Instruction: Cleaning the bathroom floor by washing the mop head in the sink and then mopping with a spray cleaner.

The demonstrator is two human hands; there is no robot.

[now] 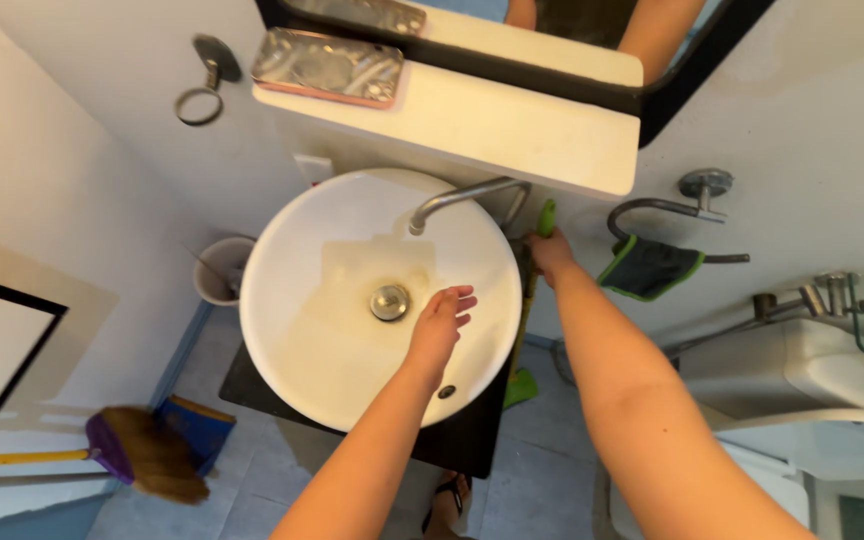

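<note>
A round white basin (352, 350) is seen from above, set on a dark counter (462, 440) under a curved metal tap (462, 195). The left hand (440, 318) is held over the bowl just right of the metal drain plug (389, 301), palm down, fingers loosely spread and gripping nothing. The right hand (550, 250) is closed around the green-tipped handle (546, 216) of a long tool that stands just beside the basin's right rim; its green lower end (520, 388) shows near the floor. No water is seen running from the tap.

The step in hand is judged to be the taking-up of the handled tool while the basin is checked by the free hand. For the next move, a firm grip is called for, so that the handle can be lifted clear of the rim and the tap without being knocked.
</note>
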